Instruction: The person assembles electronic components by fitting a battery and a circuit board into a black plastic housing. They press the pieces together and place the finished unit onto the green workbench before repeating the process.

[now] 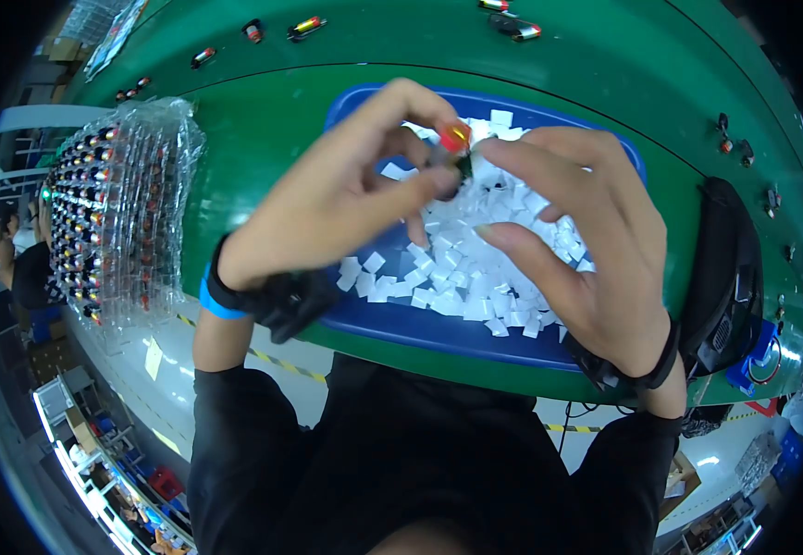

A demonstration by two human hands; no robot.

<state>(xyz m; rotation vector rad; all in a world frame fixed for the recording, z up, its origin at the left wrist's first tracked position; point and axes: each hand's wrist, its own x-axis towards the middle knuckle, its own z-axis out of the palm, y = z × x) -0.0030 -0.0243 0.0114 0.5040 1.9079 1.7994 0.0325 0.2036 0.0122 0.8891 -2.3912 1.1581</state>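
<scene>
My left hand is closed around a small red-and-black cylindrical part, its red end showing above the fingers. The rest of that part is blurred and partly hidden by my thumb and fingers. Just to its right, my right hand is open, thumb and index finger spread apart. No object shows between those fingertips. Beneath both hands lies a blue tray holding a heap of small white square pieces.
Stacked clear plastic trays of similar small parts stand at the left on the green table. More loose cylindrical parts lie along the far side. A black bag-like item sits right of the blue tray.
</scene>
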